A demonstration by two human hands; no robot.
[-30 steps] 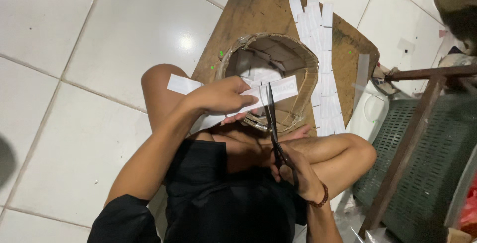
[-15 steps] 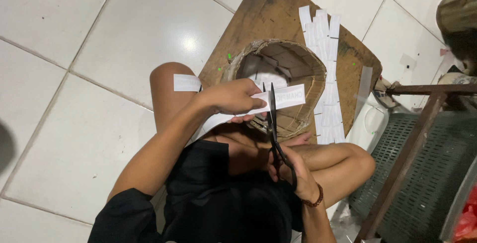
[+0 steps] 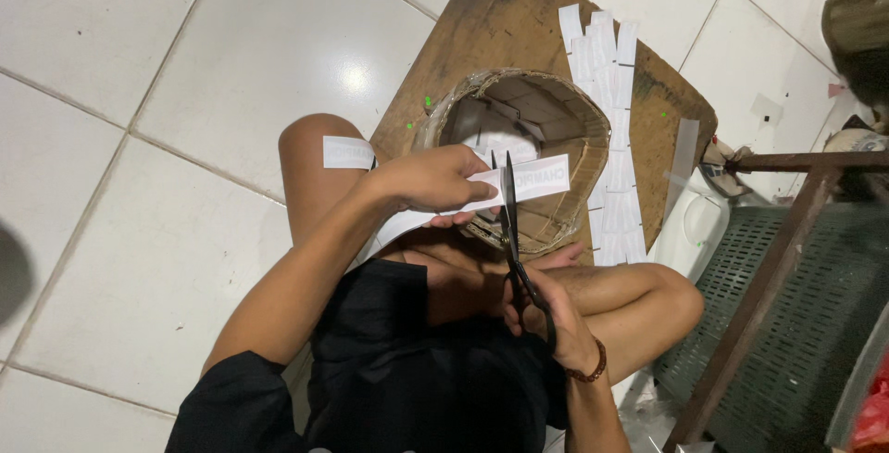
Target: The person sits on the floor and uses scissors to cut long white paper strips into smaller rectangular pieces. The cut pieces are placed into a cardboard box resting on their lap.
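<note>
My left hand (image 3: 433,180) grips a long white paper strip (image 3: 539,178) with printed lettering, held level above my crossed legs. My right hand (image 3: 548,309) holds black scissors (image 3: 509,212) by the handles, blades pointing up and closed across the strip near its right end. Just beyond the strip stands a round cardboard container (image 3: 556,119) with paper pieces inside it. A small cut white piece (image 3: 347,152) lies on my left knee.
A brown wooden board (image 3: 500,18) lies on the white tiled floor (image 3: 185,73) and carries a row of cut white strips (image 3: 607,73). A green mesh chair (image 3: 787,305) with a brown frame stands at the right, with a white object beside it.
The strip now sticks out less past the scissor blades on the right. My hands and the scissors have stayed over the cardboard container; the view has shifted slightly.
</note>
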